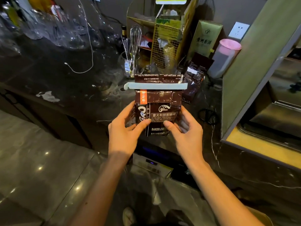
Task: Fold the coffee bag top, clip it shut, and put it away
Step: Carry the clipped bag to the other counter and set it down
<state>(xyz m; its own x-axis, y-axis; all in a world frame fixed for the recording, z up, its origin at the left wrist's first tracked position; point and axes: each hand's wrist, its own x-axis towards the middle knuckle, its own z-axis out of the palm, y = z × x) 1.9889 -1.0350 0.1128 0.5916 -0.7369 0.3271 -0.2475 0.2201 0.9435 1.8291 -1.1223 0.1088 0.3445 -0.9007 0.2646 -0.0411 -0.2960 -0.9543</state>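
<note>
1. Nearest the camera, two bare forearms reached forward over a grey tiled floor (40, 168) toward a dark marble counter (65, 82).
2. The left hand (125, 129) gripped the left side of the coffee bag (158, 111), its thumb pressed on the front.
3. The right hand (187, 132) gripped the right side of the bag, thumb likewise on the front, close to the other thumb.
4. The bag was held upright between both hands above the counter's front edge; whether its base touched the counter could not be told.
5. Its top was folded over, and a pale clip (155, 86) lay clamped across the fold, jutting past both sides of the bag.
6. Just right of the bag, a second dark bag (193, 82) stood on the counter, with black scissors (209, 115) lying nearer.
7. Behind the bag stood a glass (129, 66) holding a whisk (135, 38).
8. Farther right stood a container with a pink lid (226, 56) and a green box (205, 38).
9. A white cable (84, 46) trailed over the counter at left, with blurred glassware (48, 26) beyond.
</note>
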